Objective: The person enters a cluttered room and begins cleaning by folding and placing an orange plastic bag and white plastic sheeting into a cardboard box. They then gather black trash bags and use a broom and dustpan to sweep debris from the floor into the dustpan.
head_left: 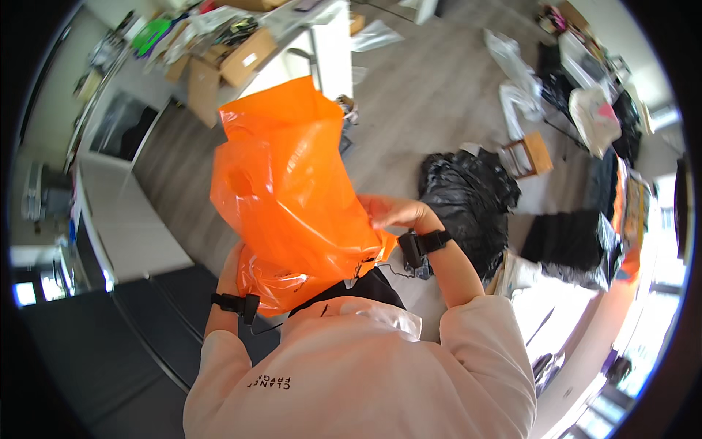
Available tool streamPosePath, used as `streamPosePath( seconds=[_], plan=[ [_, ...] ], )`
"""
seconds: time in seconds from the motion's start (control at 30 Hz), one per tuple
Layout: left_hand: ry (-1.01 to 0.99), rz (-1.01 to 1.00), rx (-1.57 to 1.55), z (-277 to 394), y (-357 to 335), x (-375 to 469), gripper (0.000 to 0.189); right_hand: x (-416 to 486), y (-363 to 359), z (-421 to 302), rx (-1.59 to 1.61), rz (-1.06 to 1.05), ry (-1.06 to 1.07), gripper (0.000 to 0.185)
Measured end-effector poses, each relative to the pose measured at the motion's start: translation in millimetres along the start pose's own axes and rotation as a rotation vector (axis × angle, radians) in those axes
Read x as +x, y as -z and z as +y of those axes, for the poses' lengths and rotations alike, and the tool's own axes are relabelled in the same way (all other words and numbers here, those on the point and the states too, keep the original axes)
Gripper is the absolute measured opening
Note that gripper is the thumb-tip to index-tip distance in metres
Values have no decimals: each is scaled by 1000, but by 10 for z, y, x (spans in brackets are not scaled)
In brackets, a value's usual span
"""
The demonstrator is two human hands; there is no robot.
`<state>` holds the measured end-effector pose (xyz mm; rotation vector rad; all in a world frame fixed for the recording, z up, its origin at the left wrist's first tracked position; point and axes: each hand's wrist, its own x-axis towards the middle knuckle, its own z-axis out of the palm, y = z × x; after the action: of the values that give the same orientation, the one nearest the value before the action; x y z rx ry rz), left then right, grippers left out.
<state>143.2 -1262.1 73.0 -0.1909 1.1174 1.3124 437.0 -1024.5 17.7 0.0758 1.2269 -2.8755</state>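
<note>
A large orange plastic bag (pixel 290 186), glossy and creased with some dark print near its lower end, is held up before my chest. My right hand (pixel 390 211) lies against the bag's right side, its fingers partly hidden behind the plastic. At the bag's lower left is my left hand (pixel 239 263), mostly covered by the bag, so its fingers do not show. Each wrist wears a black strap with a small device. Whether the bag has anything inside cannot be told.
Black plastic bags (pixel 466 203) lie on the floor at the right, near a small wooden box (pixel 531 156). Opened cardboard boxes (pixel 249 57) sit on a cluttered table at the upper left. A dark padded surface (pixel 109 351) is at the lower left.
</note>
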Motion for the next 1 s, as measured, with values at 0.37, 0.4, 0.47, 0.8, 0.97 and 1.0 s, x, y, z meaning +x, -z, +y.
streamPosePath(
  seconds=[0.37,0.4,0.47,0.8,0.97,1.0],
  plan=[
    [290,-332,286,-283,-793,653,40,-1217,-297,1109,-531,665,-234,63],
    [325,-356,302,-279,-781,766,44,-1260,-348,1139,-579,666,-282,62],
    [343,-278,333,-244,-731,1076,41,-1385,-445,1204,-551,646,-408,50],
    [99,-316,727,84,-20,1559,57,-1991,-552,2464,-191,1176,44,18],
    [275,-86,992,-238,311,1658,35,-2561,-226,2931,28,1709,20,11],
    [246,-94,999,-323,369,1656,35,-2626,-248,2988,-17,1673,-16,10]
  ],
)
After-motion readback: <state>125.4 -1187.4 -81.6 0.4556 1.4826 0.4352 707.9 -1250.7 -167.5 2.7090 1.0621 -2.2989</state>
